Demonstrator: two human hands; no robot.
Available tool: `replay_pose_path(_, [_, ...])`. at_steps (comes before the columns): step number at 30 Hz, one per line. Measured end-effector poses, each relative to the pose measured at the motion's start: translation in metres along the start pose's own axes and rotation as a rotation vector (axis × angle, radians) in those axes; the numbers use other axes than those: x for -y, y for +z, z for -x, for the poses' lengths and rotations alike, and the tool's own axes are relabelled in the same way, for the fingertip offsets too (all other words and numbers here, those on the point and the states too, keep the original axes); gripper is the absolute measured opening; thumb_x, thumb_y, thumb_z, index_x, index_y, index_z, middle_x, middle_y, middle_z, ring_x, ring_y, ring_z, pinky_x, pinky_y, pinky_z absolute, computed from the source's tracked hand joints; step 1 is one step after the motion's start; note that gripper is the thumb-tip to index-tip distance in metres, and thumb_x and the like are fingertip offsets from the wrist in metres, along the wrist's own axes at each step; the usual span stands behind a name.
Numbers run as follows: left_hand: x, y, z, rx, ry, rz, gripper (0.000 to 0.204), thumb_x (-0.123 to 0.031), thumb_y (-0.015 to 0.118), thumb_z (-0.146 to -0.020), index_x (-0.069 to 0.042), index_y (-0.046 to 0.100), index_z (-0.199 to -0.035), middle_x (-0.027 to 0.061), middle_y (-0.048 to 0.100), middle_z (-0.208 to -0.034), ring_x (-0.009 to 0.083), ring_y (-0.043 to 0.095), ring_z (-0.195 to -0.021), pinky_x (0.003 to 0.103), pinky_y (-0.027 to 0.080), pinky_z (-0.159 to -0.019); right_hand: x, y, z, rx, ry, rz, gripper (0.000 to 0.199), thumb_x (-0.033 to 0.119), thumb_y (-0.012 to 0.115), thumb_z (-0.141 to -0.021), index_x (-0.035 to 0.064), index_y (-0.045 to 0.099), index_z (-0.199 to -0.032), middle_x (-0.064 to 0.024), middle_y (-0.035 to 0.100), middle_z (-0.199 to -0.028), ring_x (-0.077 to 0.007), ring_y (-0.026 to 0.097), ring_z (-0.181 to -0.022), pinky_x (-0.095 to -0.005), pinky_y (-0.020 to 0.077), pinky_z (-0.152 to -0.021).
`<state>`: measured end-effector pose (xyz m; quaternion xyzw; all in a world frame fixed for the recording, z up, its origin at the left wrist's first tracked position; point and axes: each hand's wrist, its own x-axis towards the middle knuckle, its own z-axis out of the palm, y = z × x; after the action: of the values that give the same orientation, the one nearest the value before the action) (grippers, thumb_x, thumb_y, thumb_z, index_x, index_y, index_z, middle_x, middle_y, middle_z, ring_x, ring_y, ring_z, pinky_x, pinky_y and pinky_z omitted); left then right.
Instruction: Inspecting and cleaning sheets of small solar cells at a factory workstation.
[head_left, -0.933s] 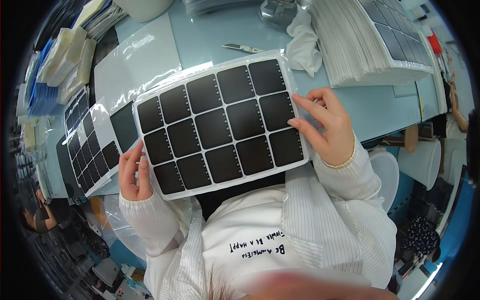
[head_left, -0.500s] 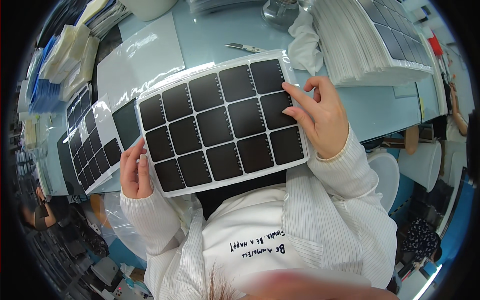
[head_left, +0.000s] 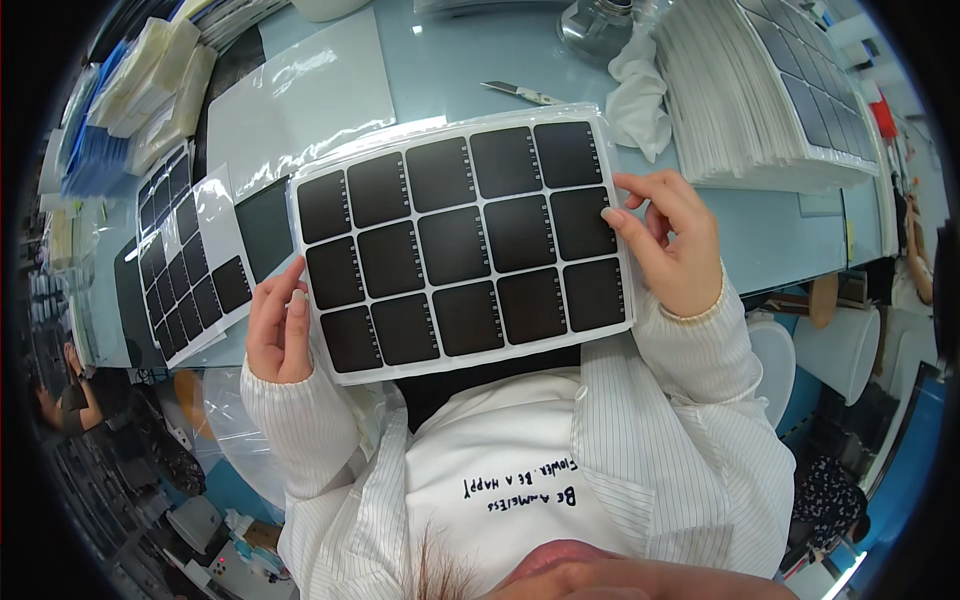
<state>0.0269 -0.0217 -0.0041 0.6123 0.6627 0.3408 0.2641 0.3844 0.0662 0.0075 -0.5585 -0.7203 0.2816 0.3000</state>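
- Sheet of black squares [head_left: 455, 245]: it lies in front of the person's chest, its near edge toward the body, between both hands, probably so that the whole grid faces the eyes.
- Left hand [head_left: 280, 330]: fingertips meet the sheet's left edge, thumb and forefinger a little apart, seemingly to steady that side; I cannot tell whether they pinch it.
- Right hand [head_left: 675, 245]: thumb tip at the right margin, forefinger a little apart from it and farther up the same side, perhaps to keep the edge lined up; whether it clamps the sheet cannot be told.
- Knife [head_left: 522, 94]: it lies on the bench [head_left: 430, 75] just beyond the sheet, likely for easy reach.
- Tall stack of sheets [head_left: 715, 100]: it stands to the right, apart from the hands, presumably out of their way.
- White crumpled cloth [head_left: 640, 105]: between stack and knife.
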Motion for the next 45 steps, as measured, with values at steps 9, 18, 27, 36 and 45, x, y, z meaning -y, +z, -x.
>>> replay_pose_path(9, [-0.006,0.000,0.002,-0.045,-0.267,0.369,0.033,-0.016,0.048,-0.091,-0.003,0.051,-0.122,0.0013,0.052,-0.093,0.0067,0.047,-0.079,0.019,0.039,-0.071,-0.006,-0.003,-0.008,0.094,0.353,-0.668,0.022,0.002,0.057,-0.083,-0.0048,0.056,-0.104,-0.0012,0.058,-0.077,-0.0018,0.042,-0.052,-0.0161,0.0325,-0.046])
replay_pose_path(18, [0.017,-0.013,-0.004,0.005,-0.361,0.632,0.040,-0.009,0.055,-0.086,0.001,0.045,-0.123,0.0013,0.053,-0.080,0.0057,0.046,-0.058,0.020,0.040,-0.051,0.009,0.001,-0.016,0.256,0.349,-0.578,0.014,0.005,0.057,-0.084,-0.0042,0.057,-0.094,-0.0023,0.058,-0.063,-0.0026,0.038,-0.038,-0.0166,0.0279,-0.036])
replay_pose_path(27, [0.019,-0.016,-0.002,0.001,-0.472,0.521,0.018,-0.015,0.058,-0.086,-0.001,0.057,-0.097,-0.0035,0.054,-0.070,0.0029,0.043,-0.056,0.017,0.033,-0.050,0.013,0.000,-0.018,0.354,0.268,-0.495,0.010,0.009,0.060,-0.083,-0.0008,0.059,-0.084,-0.0020,0.057,-0.060,-0.0026,0.041,-0.042,-0.0163,0.0270,-0.037])
replay_pose_path(36, [0.011,-0.032,-0.011,0.134,-0.274,0.399,0.015,-0.012,0.058,-0.086,-0.004,0.051,-0.075,-0.0048,0.046,-0.064,0.0033,0.038,-0.058,0.018,0.029,-0.052,0.013,-0.002,-0.021,0.358,0.195,-0.526,0.011,0.011,0.060,-0.083,0.0001,0.058,-0.080,0.0006,0.055,-0.061,-0.0009,0.043,-0.048,-0.0158,0.0279,-0.041])
replay_pose_path(45, [-0.010,-0.043,-0.010,-0.033,0.341,0.280,0.014,-0.008,0.047,-0.090,-0.003,0.049,-0.078,-0.0001,0.040,-0.072,0.0045,0.034,-0.056,0.018,0.025,-0.052,0.031,-0.028,-0.011,0.063,-0.194,-0.392,0.009,0.004,0.060,-0.080,-0.0019,0.057,-0.074,-0.0026,0.056,-0.061,-0.0068,0.051,-0.052,-0.0185,0.0353,-0.045])
